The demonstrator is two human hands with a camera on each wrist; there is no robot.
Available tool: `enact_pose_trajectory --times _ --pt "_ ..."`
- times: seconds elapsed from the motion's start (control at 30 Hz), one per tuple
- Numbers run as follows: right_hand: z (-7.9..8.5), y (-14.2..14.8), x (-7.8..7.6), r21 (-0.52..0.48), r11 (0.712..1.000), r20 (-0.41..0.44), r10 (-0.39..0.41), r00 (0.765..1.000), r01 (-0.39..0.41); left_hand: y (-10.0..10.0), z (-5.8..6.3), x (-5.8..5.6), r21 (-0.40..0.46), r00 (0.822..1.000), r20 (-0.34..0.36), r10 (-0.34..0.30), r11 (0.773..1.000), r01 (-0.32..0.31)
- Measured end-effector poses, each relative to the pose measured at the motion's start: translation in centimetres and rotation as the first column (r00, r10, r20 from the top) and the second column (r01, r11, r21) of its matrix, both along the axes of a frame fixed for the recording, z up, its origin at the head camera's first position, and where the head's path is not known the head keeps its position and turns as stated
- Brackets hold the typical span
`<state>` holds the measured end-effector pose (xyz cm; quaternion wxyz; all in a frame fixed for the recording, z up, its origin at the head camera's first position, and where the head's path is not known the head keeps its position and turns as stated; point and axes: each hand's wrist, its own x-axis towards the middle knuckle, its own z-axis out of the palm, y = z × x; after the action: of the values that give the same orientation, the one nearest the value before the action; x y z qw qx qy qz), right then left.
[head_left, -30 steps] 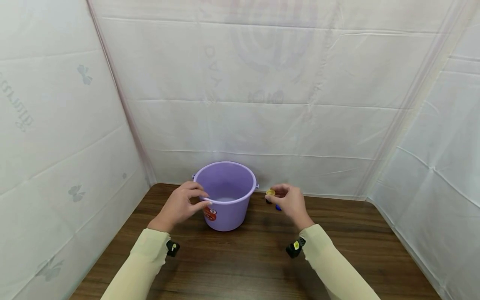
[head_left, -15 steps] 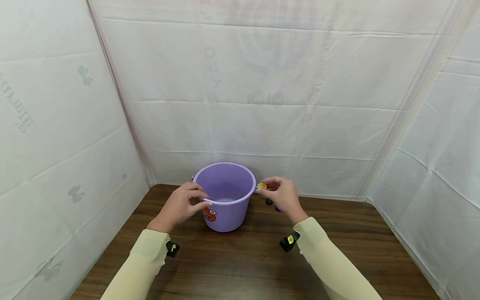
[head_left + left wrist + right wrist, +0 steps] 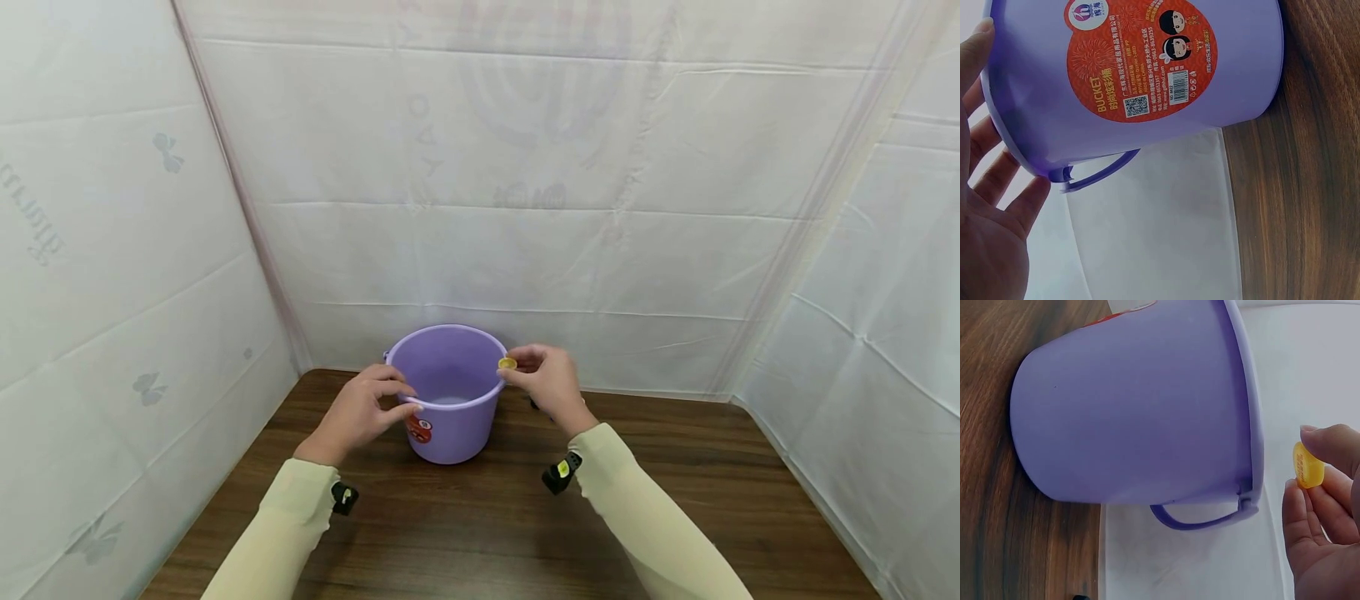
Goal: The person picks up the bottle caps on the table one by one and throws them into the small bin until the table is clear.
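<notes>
A purple bucket (image 3: 453, 429) stands upright on the table, a red label (image 3: 1141, 59) on its side. My left hand (image 3: 356, 412) grips its near-left rim, thumb outside and fingers over the edge. In the left wrist view the fingertips touch the rim close to a handle joint. My right hand (image 3: 546, 382) pinches a small yellow bottle cap (image 3: 507, 364) between thumb and fingers, just by the bucket's right rim. Printing shows on the cap (image 3: 1308, 465) in the right wrist view, where it is held above rim level, apart from the bucket.
A small black object (image 3: 534, 404) lies on the wooden table (image 3: 457, 533) right of the bucket, partly covered by my right hand. White cloth walls (image 3: 480, 250) enclose the back and both sides. The bucket's handle (image 3: 1194, 522) hangs at its back.
My right hand has carried the yellow bottle cap left and up from above the small black and blue objects to the bucket's rim. The left hand and bucket have stayed put.
</notes>
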<state>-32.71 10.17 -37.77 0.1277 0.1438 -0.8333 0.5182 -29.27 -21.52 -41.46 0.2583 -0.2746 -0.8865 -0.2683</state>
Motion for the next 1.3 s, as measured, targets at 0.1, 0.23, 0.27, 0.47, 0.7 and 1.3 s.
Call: enact_pose_trajectory --times 0.1,0.23,0.27,0.47,0.7,1.3 --pt "0.1 -0.5 -0.1 -0.002 1.0 0.014 0.002 1.0 -0.002 0.0 0.0 0.0 0.001 1.0 0.002 -0.002 1.0 0.002" --pt "0.3 -1.1 -0.2 -0.008 1.0 0.021 0.008 1.0 -0.008 0.0 0.0 0.0 -0.002 1.0 0.004 -0.003 1.0 0.003" --pt "0.3 -1.3 -0.3 -0.009 1.0 0.021 0.012 1.0 -0.011 0.0 0.0 0.0 -0.003 1.0 0.004 -0.002 1.0 0.002" --pt "0.3 -2.2 -0.7 -0.01 1.0 0.024 0.021 0.999 -0.021 -0.1 0.1 0.1 -0.007 1.0 -0.001 0.008 1.0 -0.008" --pt "0.4 -3.3 -1.1 -0.011 1.0 0.026 0.024 0.999 -0.024 0.0 0.3 0.2 -0.013 1.0 0.017 0.011 1.0 -0.01" --pt "0.2 -4.6 -2.1 -0.007 1.0 0.061 0.017 0.998 -0.017 0.1 0.1 -0.1 -0.006 1.0 0.012 -0.005 1.0 0.005"
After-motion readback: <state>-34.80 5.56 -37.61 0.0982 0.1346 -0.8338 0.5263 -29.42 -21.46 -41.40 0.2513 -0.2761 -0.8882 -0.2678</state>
